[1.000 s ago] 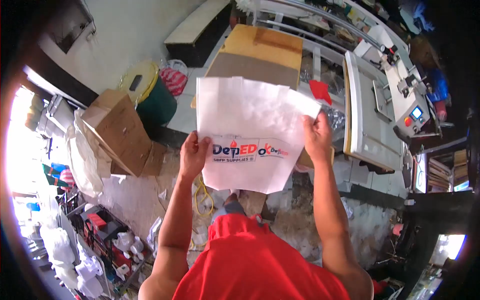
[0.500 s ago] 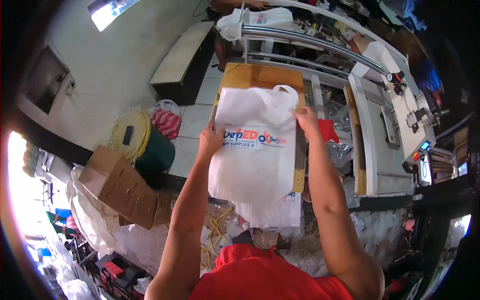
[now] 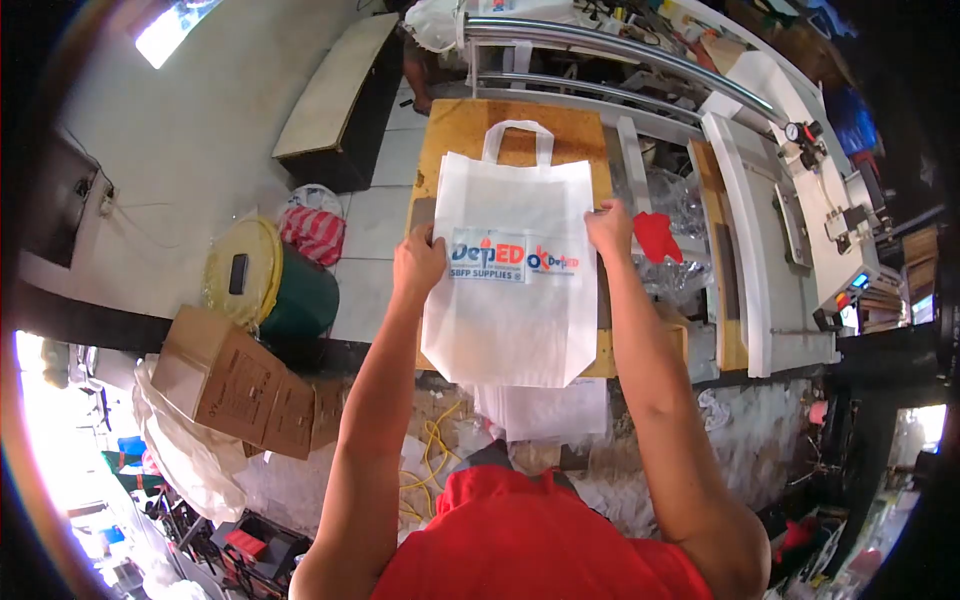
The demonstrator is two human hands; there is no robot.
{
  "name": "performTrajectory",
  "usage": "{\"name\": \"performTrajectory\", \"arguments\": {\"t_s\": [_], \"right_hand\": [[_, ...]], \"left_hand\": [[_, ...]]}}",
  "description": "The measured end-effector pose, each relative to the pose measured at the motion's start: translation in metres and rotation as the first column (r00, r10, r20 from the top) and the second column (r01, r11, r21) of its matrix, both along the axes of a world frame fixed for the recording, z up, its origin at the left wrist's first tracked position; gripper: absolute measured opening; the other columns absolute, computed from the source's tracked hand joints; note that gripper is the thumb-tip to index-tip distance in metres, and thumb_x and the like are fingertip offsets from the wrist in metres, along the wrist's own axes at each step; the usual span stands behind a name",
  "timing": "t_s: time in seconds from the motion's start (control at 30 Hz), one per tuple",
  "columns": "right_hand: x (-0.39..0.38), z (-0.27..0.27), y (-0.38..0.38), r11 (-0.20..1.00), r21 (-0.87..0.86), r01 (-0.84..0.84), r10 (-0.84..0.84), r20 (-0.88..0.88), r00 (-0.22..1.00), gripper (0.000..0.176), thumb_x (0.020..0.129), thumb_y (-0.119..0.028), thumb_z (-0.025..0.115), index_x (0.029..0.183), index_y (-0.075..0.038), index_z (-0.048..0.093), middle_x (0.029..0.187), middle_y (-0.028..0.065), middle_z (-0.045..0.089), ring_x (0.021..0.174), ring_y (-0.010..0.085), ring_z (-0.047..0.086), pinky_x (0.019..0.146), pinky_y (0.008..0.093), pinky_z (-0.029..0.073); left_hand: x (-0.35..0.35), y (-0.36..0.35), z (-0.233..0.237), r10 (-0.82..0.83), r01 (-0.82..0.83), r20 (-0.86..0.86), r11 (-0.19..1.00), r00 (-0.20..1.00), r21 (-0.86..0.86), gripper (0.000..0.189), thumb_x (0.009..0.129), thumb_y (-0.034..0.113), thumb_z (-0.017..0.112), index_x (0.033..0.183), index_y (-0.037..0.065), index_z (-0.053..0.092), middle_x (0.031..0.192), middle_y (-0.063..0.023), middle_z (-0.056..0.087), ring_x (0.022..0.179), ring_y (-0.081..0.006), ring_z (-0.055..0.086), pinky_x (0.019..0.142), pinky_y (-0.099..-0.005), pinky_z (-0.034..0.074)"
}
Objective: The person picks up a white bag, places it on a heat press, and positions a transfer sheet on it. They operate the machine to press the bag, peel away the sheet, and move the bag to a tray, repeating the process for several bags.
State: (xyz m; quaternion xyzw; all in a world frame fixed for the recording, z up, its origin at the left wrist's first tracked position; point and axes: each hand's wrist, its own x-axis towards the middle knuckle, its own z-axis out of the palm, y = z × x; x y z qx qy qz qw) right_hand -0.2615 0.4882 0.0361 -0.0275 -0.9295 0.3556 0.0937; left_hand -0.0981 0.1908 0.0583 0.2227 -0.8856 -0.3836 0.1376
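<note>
A white tote bag [image 3: 510, 330] lies flat over a wooden board [image 3: 450, 125], its handle loop pointing away from me. Blue and red print reading "DepED SBFP SUPPLIES" and "OK DepED" runs across its middle. My left hand [image 3: 419, 262] pinches the bag's left edge beside the print. On the opposite edge, my right hand [image 3: 610, 228] is closed with thumb and fingers on the fabric. Below the bag's bottom edge, more white bag material [image 3: 560, 410] hangs down past the board.
A white press machine [image 3: 790, 200] with a gauge and metal rails [image 3: 620, 45] stands at right and behind. A red cloth piece [image 3: 656, 238] lies right of the board. At left are a green drum [image 3: 300, 295], a cardboard box [image 3: 235, 385] and a bench [image 3: 340, 90]. A person's leg [image 3: 417, 75] shows behind.
The bag has been straightened: its rumpled top now lies flat and its handle, folded over before, extends away from me. Both hands still hold its side edges.
</note>
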Motion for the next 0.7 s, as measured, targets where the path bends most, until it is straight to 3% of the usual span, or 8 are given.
{"name": "performTrajectory", "arguments": {"t_s": [0.33, 0.47, 0.53, 0.57, 0.6, 0.63, 0.67, 0.7], "right_hand": [[0.005, 0.013, -0.005, 1.0, 0.025, 0.006, -0.005, -0.048, 0.999, 0.032, 0.075, -0.018, 0.071, 0.099, 0.0, 0.061, 0.092, 0.022, 0.07, 0.089, 0.0393, 0.067, 0.081, 0.0445, 0.052], [0.02, 0.043, 0.01, 0.991, -0.131, 0.024, -0.039, -0.117, 0.992, 0.033, 0.08, -0.022, 0.074, 0.103, -0.001, 0.062, 0.089, 0.0176, 0.07, 0.086, 0.0323, 0.069, 0.079, 0.0402, 0.053], [0.038, 0.068, 0.036, 0.962, -0.268, -0.058, -0.011, -0.248, 0.969, 0.029, 0.086, -0.023, 0.071, 0.104, -0.002, 0.063, 0.088, 0.0141, 0.07, 0.084, 0.0251, 0.069, 0.077, 0.0351, 0.054], [0.058, 0.078, 0.058, 0.921, -0.364, -0.137, -0.001, -0.352, 0.936, 0.025, 0.09, -0.022, 0.068, 0.105, -0.002, 0.063, 0.089, 0.0127, 0.07, 0.083, 0.0216, 0.068, 0.076, 0.0326, 0.053], [0.079, 0.094, 0.084, 0.92, -0.369, -0.13, -0.016, -0.367, 0.93, 0.022, 0.092, -0.021, 0.065, 0.104, -0.002, 0.063, 0.09, 0.0116, 0.07, 0.082, 0.0198, 0.068, 0.076, 0.0315, 0.053], [0.101, 0.106, 0.117, 0.924, -0.368, -0.106, -0.047, -0.383, 0.922, 0.019, 0.094, -0.019, 0.063, 0.103, -0.002, 0.064, 0.091, 0.0106, 0.069, 0.082, 0.0181, 0.067, 0.077, 0.0303, 0.053], [0.119, 0.115, 0.155, 0.955, -0.295, 0.002, -0.119, -0.381, 0.917, 0.015, 0.094, -0.017, 0.061, 0.1, -0.002, 0.064, 0.093, 0.0114, 0.069, 0.084, 0.0203, 0.067, 0.079, 0.0321, 0.053], [0.132, 0.127, 0.195, 0.981, -0.178, 0.081, -0.156, -0.461, 0.874, 0.013, 0.093, -0.015, 0.062, 0.097, -0.003, 0.063, 0.091, 0.012, 0.068, 0.084, 0.0231, 0.067, 0.078, 0.0344, 0.053]], "left_hand": [[-0.006, -0.005, 0.0, -0.019, 0.019, -0.032, 1.0, 0.999, -0.002, 0.03, 0.082, 0.015, 0.064, 0.11, 0.003, 0.068, 0.096, -0.0178, 0.069, 0.09, -0.0362, 0.065, 0.081, -0.0425, 0.052], [0.01, -0.004, 0.01, 0.028, -0.04, -0.138, 0.996, 0.99, -0.08, 0.027, 0.086, 0.017, 0.064, 0.108, 0.002, 0.067, 0.097, -0.0185, 0.069, 0.09, -0.0353, 0.066, 0.081, -0.0402, 0.052], [0.039, -0.014, 0.013, 0.087, -0.093, -0.286, 0.996, 0.954, -0.006, 0.025, 0.087, 0.015, 0.062, 0.107, 0.002, 0.067, 0.099, -0.0187, 0.068, 0.091, -0.0333, 0.067, 0.081, -0.0386, 0.053], [0.057, -0.033, -0.006, 0.132, -0.16, -0.288, 0.985, 0.948, -0.072, 0.024, 0.088, 0.011, 0.061, 0.109, 0.002, 0.067, 0.099, -0.0165, 0.069, 0.091, -0.0289, 0.067, 0.082, -0.037, 0.052], [0.079, -0.054, -0.031, 0.245, -0.212, -0.267, 0.966, 0.932, 0.148, 0.024, 0.087, 0.008, 0.06, 0.109, 0.002, 0.066, 0.1, -0.0128, 0.068, 0.092, -0.0238, 0.065, 0.083, -0.0345, 0.051], [0.11, -0.063, -0.032, 0.282, -0.285, -0.264, 0.958, 0.922, 0.027, 0.023, 0.088, 0.006, 0.058, 0.109, 0.001, 0.066, 0.1, -0.0111, 0.066, 0.094, -0.0202, 0.062, 0.085, -0.0314, 0.048], [0.137, -0.077, -0.052, 0.368, -0.315, -0.273, 0.923, 0.889, 0.221, 0.02, 0.092, 0.009, 0.056, 0.107, 0.002, 0.065, 0.099, -0.0123, 0.065, 0.094, -0.0207, 0.061, 0.084, -0.0313, 0.047], [0.162, -0.066, -0.023, 0.476, -0.456, -0.076, 0.869, 0.876, 0.193, 0.022, 0.096, 0.016, 0.052, 0.106, 0.001, 0.065, 0.099, -0.016, 0.064, 0.094, -0.0269, 0.061, 0.084, -0.0361, 0.048]]}}
